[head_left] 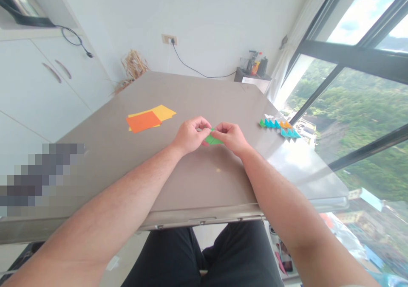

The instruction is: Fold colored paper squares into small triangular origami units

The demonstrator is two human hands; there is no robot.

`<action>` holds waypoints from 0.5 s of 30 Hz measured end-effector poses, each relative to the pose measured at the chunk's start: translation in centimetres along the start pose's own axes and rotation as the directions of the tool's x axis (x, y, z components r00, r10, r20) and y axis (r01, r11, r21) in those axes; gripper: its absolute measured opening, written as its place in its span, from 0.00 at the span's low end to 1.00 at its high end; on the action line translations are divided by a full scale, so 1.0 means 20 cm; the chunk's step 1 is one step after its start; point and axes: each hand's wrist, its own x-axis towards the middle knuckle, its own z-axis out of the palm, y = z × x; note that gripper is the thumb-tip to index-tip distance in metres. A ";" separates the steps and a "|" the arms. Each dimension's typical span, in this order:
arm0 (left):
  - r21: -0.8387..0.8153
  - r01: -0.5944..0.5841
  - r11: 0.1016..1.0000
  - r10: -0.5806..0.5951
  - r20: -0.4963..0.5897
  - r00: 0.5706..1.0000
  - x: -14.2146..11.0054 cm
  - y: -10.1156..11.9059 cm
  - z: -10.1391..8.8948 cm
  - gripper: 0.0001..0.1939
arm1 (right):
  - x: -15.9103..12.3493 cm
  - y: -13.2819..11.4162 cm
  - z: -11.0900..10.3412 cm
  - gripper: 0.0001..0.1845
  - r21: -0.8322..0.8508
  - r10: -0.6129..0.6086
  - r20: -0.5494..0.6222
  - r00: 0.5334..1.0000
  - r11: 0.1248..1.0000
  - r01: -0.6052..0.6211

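Between my two hands is a small piece of folded green paper [213, 140], just above or on the grey table. My left hand [192, 135] pinches its left side with thumb and fingers. On its right side my right hand [230, 136] has thumb and fingers closed on it too. The thumbs nearly meet at the paper's upper edge. My fingers cover part of the paper, so its full shape is hidden.
Orange paper sheets [144, 122] overlap yellow sheets [164, 112] on the table [204, 96] at left. Several small folded paper pieces, blue [272, 124], orange [284, 125] and green [262, 123], stand at right by the window. A low cabinet [253, 79] holds bottles behind.
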 end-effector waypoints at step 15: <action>-0.292 0.257 0.921 -0.313 -0.164 0.935 0.03 0.02 0.00 0.17 | -0.02 -0.04 0.01 0.11 0.015 -0.008 -0.001 1.000 1.000 0.008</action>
